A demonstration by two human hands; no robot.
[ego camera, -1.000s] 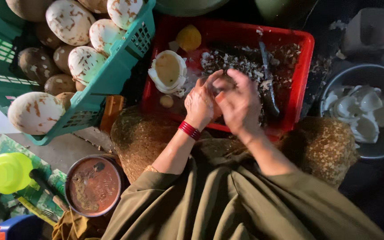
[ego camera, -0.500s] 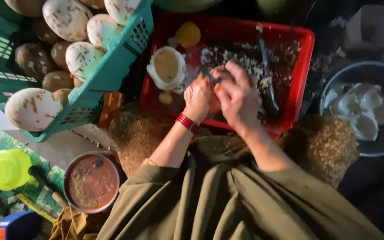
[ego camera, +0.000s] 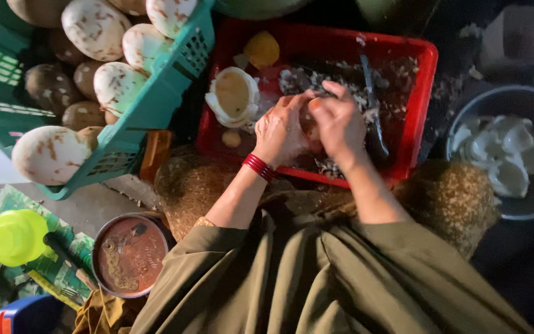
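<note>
Both hands — left [ego camera: 282, 131], right [ego camera: 340, 122] — clenched round a hidden piece over red tray [ego camera: 424, 93], green crate [ego camera: 156, 105] left, round tin [ego camera: 130, 255] below.

Both hands' grip [ego camera: 309, 124] hides whatever small piece they hold.

From where I watch, the tray [ego camera: 424, 93] sits straight ahead of the knees, and both hands meet over its near middle, the left hand [ego camera: 280, 131] touching the right hand [ego camera: 339, 124] around something I cannot quite make out. Inside the tray, a halved shell [ego camera: 233, 97] lies left of the hands, a round fruit [ego camera: 262, 49] behind it, and a knife [ego camera: 372, 105] to their right. Left of the tray stands the basket [ego camera: 149, 117] with coconuts [ego camera: 94, 28] in it; right of the tray is a bowl [ego camera: 465, 127] holding cut pieces [ego camera: 508, 158], and near-left of it a tin [ego camera: 129, 255] beside a bottle cap [ego camera: 17, 237].
</note>
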